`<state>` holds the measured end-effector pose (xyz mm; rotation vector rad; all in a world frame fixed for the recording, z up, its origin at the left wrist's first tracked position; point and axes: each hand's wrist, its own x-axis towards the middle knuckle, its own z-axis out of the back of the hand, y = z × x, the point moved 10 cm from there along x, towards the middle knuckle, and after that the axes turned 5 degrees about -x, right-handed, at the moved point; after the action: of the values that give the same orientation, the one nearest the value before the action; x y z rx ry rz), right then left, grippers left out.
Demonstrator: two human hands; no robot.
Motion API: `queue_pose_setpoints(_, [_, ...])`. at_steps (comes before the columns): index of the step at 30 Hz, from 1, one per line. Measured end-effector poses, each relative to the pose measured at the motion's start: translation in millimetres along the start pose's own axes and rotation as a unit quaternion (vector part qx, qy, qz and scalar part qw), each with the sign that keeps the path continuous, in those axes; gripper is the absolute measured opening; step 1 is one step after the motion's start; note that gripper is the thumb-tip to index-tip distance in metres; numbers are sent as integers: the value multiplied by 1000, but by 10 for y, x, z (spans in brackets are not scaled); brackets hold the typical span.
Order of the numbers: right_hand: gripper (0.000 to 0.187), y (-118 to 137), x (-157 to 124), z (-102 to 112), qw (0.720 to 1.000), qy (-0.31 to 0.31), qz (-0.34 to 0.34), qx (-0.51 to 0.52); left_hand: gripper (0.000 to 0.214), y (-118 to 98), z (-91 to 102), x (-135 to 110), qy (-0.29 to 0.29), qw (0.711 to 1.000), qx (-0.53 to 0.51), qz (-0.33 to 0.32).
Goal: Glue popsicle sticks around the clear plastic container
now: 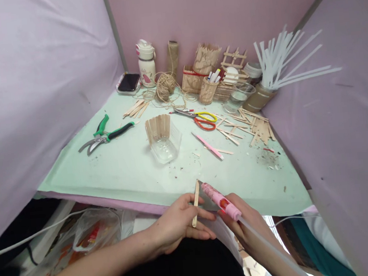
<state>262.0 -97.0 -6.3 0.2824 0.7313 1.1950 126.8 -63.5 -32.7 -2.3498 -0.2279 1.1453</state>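
At the table's front edge, my left hand (183, 220) pinches a wooden popsicle stick (196, 204), which tilts away from me. My right hand (247, 218) grips a pink hot glue gun (221, 201) with a clear glue stick running out of its back. The gun's tip is close to the far end of the popsicle stick; I cannot tell whether they touch. Beyond my hands stands a clear plastic container (167, 150), its back and left sides lined with upright popsicle sticks (158, 128).
Green pruning shears (104, 135) lie left. Scissors (205, 120), a pink craft knife (207, 145) and scattered sticks (261, 128) lie right. Behind are a twine ball (165, 87), a white bottle (147, 67), a phone (129, 82), a water cup (236, 100) and white glue sticks (281, 61).
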Motion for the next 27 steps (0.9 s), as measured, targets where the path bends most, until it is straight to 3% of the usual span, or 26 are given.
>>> queue_pose_setpoints(7, [39, 57, -19, 47, 998, -31, 47, 4, 32, -9, 3, 5, 0, 1000, -7, -4])
queue_pose_setpoints(15, [41, 2, 0, -4, 1000, -18, 20, 2, 33, 10, 5, -3, -1, 1000, -7, -4])
queue_pose_setpoints(27, [43, 62, 56, -22, 999, -21, 41, 20, 32, -10, -5, 0, 5, 1000, 6, -9])
